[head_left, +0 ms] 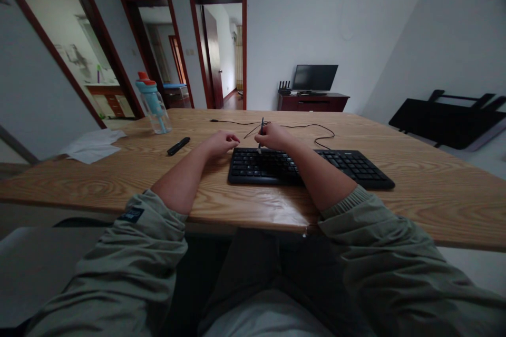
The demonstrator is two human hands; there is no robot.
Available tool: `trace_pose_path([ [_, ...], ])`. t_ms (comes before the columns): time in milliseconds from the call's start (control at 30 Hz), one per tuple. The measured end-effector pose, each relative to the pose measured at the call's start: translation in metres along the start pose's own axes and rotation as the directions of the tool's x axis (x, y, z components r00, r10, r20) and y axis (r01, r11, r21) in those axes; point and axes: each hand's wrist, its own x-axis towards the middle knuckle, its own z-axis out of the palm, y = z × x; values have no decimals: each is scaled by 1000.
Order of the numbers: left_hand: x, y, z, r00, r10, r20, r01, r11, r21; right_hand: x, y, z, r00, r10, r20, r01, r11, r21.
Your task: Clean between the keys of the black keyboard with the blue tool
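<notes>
Thin dark stick-like tool (261, 131), light and stiff, best pinched low near its tip, upright in right hand (274, 137) grip over flat black plastic keyboard (304, 167) on wooden desk (415, 168); left hand (222, 143) loosely curled, holding nothing.

From my end the table (415, 168) looks like light wood with strong grain and a bit of a sheen near the front edge. The keyboard (348, 166) is black matt plastic. The slim tool (261, 134) in the right hand (274, 137) looks dark, can't tell the material. The bottle (155, 105) is clear bluish plastic, the cloth (93, 146) soft white, maybe paper. My sleeves (130, 253) are matt olive fabric.
</notes>
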Motion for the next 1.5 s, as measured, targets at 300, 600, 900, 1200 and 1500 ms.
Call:
trace_pose_path([
  [300, -3, 7, -3, 999, -25, 34, 24, 999, 45, 2, 2, 2, 1000, -15, 7, 15, 1000, -23],
  [600, -3, 6, -2, 999, -27, 45, 25, 999, 37, 6, 14, -1, 996, -61, -73, 55, 995, -80],
  [900, -3, 7, -3, 998, -38, 48, 37, 999, 26, -14, 27, -20, 998, 26, -52, -26, 1000, -4],
  [1200, -3, 9, -2, 998, -27, 54, 25, 999, 36, -14, 37, -19, 998, 55, 15, -55, 999, 0],
  [1500, -4, 9, -1, 996, -61, 60, 60, 998, 17, -18, 36, -25, 997, 31, 72, -33, 999, 23],
])
